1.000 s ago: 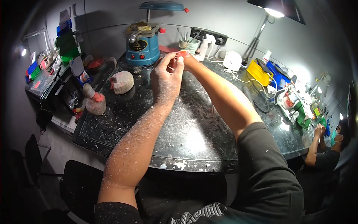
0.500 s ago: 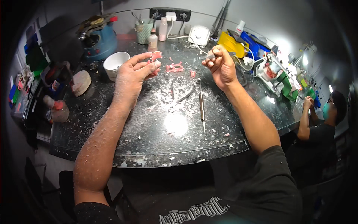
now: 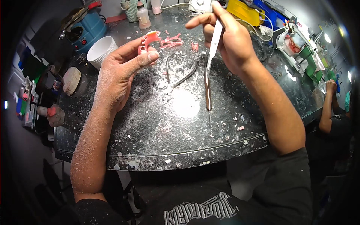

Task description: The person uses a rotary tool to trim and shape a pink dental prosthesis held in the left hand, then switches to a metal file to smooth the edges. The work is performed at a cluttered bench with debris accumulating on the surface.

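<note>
My left hand (image 3: pixel 125 69) pinches a pink denture base (image 3: pixel 151 38), arch-shaped with a scalloped edge, between thumb and fingers. To its right, my right hand (image 3: pixel 234 41) grips a flat silver scalpel (image 3: pixel 215 39), its narrow end pointing down and its index finger stretched to the left. Below that end lies a slim carving tool (image 3: pixel 208 93) with a dark handle and thin metal tip. Between the hands, dark-handled pliers (image 3: pixel 186 76) rest spread on the bench. A branched pink piece (image 3: pixel 171 42) and a small pink scrap (image 3: pixel 194 47) lie beyond them.
White and pink shavings cover the dark benchtop (image 3: pixel 150 138). A white tub (image 3: pixel 100 50) and blue machine (image 3: pixel 87 35) stand at left, near a pale plaster block (image 3: pixel 72 80). A dropper bottle (image 3: pixel 143 18) stands behind. Yellow bin (image 3: pixel 243 12) at right; co-worker's arm (image 3: pixel 328 108) at far right.
The scalpel has swung from nearly level to upright, narrow end down. My left hand has turned the denture base, showing more of it. The whole view has shifted closer to the bench.
</note>
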{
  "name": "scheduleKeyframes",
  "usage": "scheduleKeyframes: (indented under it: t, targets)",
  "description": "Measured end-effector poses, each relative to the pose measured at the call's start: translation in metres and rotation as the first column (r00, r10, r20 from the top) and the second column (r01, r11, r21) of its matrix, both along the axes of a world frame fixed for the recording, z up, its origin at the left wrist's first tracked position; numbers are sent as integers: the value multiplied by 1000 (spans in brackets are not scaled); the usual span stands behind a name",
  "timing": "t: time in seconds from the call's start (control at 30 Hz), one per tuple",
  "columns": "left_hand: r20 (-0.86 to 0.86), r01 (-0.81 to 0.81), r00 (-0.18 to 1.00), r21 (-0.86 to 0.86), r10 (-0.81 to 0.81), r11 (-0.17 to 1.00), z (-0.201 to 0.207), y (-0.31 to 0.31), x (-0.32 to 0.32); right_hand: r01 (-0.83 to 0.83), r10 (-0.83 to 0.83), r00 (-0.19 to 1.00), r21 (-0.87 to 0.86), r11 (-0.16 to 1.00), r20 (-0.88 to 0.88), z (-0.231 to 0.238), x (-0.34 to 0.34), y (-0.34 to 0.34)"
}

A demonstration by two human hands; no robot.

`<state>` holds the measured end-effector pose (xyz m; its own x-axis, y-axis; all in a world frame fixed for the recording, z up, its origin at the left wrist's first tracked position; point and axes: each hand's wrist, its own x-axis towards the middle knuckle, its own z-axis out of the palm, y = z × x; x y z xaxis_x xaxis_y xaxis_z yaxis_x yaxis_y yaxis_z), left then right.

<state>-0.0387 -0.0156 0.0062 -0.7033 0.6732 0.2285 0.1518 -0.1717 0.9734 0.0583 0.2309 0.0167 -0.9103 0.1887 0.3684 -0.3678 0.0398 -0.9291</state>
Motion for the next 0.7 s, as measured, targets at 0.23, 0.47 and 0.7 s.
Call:
scheduleKeyframes:
  t: [0.23,0.47,0.7]
  targets:
    - [-91,-72,993,-32,68,997,1,0,-5,-106,105,994,-440,892,-26,5,5,-22]
    - [-15,9,1000,17,-9,1000,1,-1,-6,-125,96,975,-141,982,-198,-1,11,-35]
    - [83,76,993,86,-83,993,0,-6,-6,102,-64,943,99,990,-327,2,13,-54]
